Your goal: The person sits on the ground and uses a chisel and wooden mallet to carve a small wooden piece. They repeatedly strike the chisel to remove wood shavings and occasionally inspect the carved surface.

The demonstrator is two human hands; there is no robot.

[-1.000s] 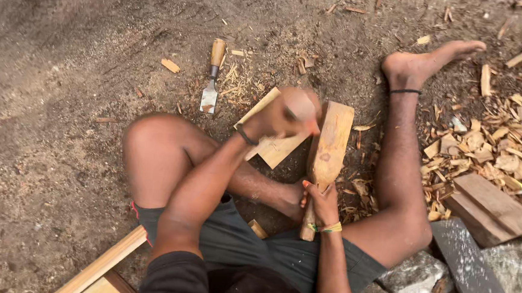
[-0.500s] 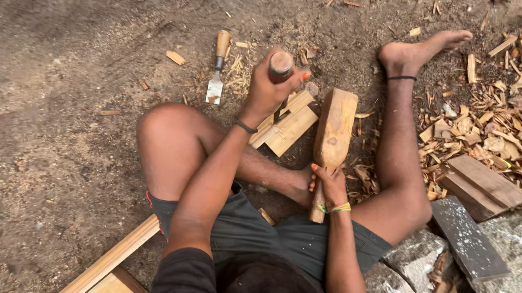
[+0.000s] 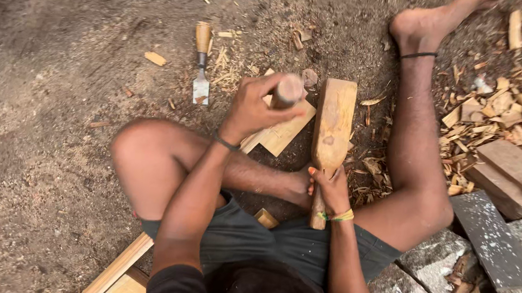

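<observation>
I sit on the dirt with my legs spread. My left hand (image 3: 252,108) is closed around the round wooden handle of a chisel (image 3: 289,89), which stands upright on a flat pale wood piece (image 3: 284,133) lying on the ground between my legs. My right hand (image 3: 331,191) grips the thin handle of a bat-shaped wooden mallet (image 3: 334,122). The mallet's broad head points away from me, just right of the wood piece. The chisel's blade is hidden under my hand.
A second chisel (image 3: 201,62) with a wooden handle lies on the dirt at upper left. Wood chips (image 3: 504,113) and a plank offcut (image 3: 510,174) lie to the right, with grey stones (image 3: 496,245) at lower right. A wooden strip (image 3: 118,267) lies at lower left.
My left hand has steadied, with the chisel upright on the wood piece. The mallet stays low beside it in my right hand. The view has shifted slightly.
</observation>
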